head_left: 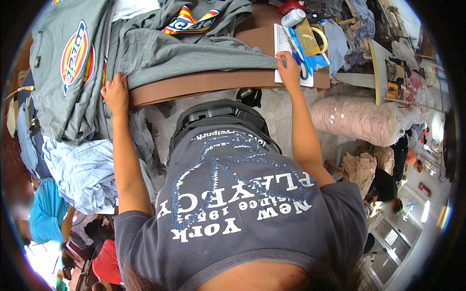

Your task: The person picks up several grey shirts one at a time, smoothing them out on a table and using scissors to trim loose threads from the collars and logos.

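A grey T-shirt [189,54] with a colourful printed emblem lies bunched and stretched sideways along the brown table [204,82]. At its left end my left hand [115,92] is closed on the cloth by the table's near edge, its fingertips partly hidden. My right hand [288,69] pinches the narrow right end of the same shirt, next to a white paper sheet [279,41] and blue-handled scissors [304,72]. Beside my left hand, a pile of grey T-shirts [48,109] with matching emblems hangs over the table's left side.
A white can [293,18], a roll of tape [320,40] and a blue packet [318,62] crowd the table's right end. Light blue cloth [80,169] is heaped at the left. A large wrapped roll [357,119] lies to the right. Other people are at the lower left.
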### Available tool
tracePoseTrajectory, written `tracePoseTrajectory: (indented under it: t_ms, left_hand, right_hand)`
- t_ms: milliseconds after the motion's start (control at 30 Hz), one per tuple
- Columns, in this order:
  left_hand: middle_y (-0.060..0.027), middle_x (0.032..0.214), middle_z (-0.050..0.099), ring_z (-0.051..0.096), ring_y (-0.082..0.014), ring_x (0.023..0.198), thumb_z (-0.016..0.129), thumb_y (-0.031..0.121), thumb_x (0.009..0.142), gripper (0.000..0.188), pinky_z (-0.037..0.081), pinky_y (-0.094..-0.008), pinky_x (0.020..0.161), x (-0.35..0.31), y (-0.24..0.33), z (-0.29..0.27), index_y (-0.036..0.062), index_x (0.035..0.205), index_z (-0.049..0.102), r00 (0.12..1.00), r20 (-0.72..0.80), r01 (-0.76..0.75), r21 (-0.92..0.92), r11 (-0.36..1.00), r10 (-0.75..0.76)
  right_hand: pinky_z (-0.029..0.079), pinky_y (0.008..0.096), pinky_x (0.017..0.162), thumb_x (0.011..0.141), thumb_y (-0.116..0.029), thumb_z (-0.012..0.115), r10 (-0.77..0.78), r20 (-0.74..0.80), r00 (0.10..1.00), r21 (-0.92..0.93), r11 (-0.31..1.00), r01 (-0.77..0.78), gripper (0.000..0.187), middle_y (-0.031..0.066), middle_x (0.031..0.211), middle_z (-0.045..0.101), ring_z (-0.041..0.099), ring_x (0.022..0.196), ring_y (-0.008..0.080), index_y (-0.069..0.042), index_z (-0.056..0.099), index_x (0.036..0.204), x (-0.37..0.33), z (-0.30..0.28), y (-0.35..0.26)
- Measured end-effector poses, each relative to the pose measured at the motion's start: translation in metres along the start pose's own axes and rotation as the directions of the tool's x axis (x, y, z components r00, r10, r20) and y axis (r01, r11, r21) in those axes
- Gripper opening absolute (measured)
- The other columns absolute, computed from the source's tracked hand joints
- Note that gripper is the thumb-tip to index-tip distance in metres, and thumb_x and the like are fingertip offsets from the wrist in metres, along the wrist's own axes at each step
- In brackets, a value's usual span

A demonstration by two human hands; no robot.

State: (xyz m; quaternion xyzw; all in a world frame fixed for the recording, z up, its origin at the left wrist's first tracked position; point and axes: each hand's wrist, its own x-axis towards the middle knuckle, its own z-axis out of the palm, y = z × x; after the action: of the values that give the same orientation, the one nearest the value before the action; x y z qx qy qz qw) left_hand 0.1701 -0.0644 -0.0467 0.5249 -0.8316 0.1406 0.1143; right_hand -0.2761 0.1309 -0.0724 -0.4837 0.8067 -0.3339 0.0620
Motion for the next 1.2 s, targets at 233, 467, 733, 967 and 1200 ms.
tracePoseTrajectory:
  t_ms: [233, 467, 733, 967, 1200]
  left_hand:
    - [-0.0002, 0.074, 0.060, 0.052, -0.0184, 0.069, 0.047, 0.030, 0.083, 0.018, 0.036, -0.0347, 0.069, -0.001, -0.001, 0.002, 0.0140, 0.086, 0.055, 0.999, -0.040, 0.006, -0.020, 1.000, -0.007]
    - [-0.0084, 0.078, 0.059, 0.052, -0.0240, 0.075, 0.048, 0.030, 0.083, 0.021, 0.035, -0.0361, 0.068, -0.014, 0.018, -0.013, 0.0102, 0.083, 0.057, 0.970, 0.198, 0.204, -0.358, 0.911, -0.139]
    - [-0.0067, 0.063, 0.055, 0.050, -0.0215, 0.065, 0.055, 0.026, 0.075, 0.020, 0.035, -0.0336, 0.068, -0.133, 0.038, -0.050, 0.0083, 0.064, 0.056, 0.807, 0.317, -0.358, -0.409, 0.839, 0.499]
    - [-0.0076, 0.062, 0.059, 0.057, -0.0230, 0.067, 0.053, 0.019, 0.073, 0.018, 0.040, -0.0408, 0.061, -0.172, 0.057, 0.001, 0.0084, 0.062, 0.061, 0.549, 0.745, -0.345, -0.210, 0.915, 0.378]
    - [-0.0154, 0.088, 0.053, 0.050, -0.0304, 0.085, 0.054, 0.009, 0.074, 0.021, 0.038, -0.0393, 0.076, -0.046, 0.069, -0.055, 0.0045, 0.094, 0.053, 0.999, -0.027, 0.022, -0.439, 0.898, -0.037]
  right_hand:
    - [0.041, 0.0336, 0.069, 0.080, -0.022, 0.051, 0.061, 0.067, 0.996, 0.161, 0.984, -0.071, 0.014, 0.0081, 0.083, 0.061, 0.057, 0.080, 0.0253, -0.012, 0.056, 0.089, 0.001, -0.005, 0.004]
    - [0.041, 0.0274, 0.067, 0.080, -0.021, 0.053, 0.014, 0.121, 0.993, 0.284, 0.958, -0.048, 0.017, 0.0055, 0.081, 0.061, 0.056, 0.076, 0.0174, -0.008, 0.057, 0.090, 0.000, -0.012, 0.000]
    - [0.040, 0.0218, 0.063, 0.075, -0.015, 0.061, 0.215, 0.679, 0.702, 0.325, 0.769, -0.550, 0.020, -0.0001, 0.079, 0.059, 0.051, 0.070, 0.0078, -0.003, 0.059, 0.091, -0.089, -0.064, 0.011]
    - [0.043, 0.0265, 0.061, 0.070, -0.012, 0.062, 0.206, 0.794, 0.572, -0.232, 0.972, -0.029, 0.018, 0.0080, 0.072, 0.060, 0.055, 0.064, 0.0154, -0.005, 0.060, 0.087, -0.151, -0.007, 0.064]
    - [0.044, 0.0336, 0.063, 0.073, -0.021, 0.061, 0.170, 0.341, 0.925, 0.062, 0.977, -0.202, 0.026, 0.0094, 0.077, 0.057, 0.056, 0.069, 0.0255, -0.008, 0.055, 0.095, -0.054, -0.012, -0.068]
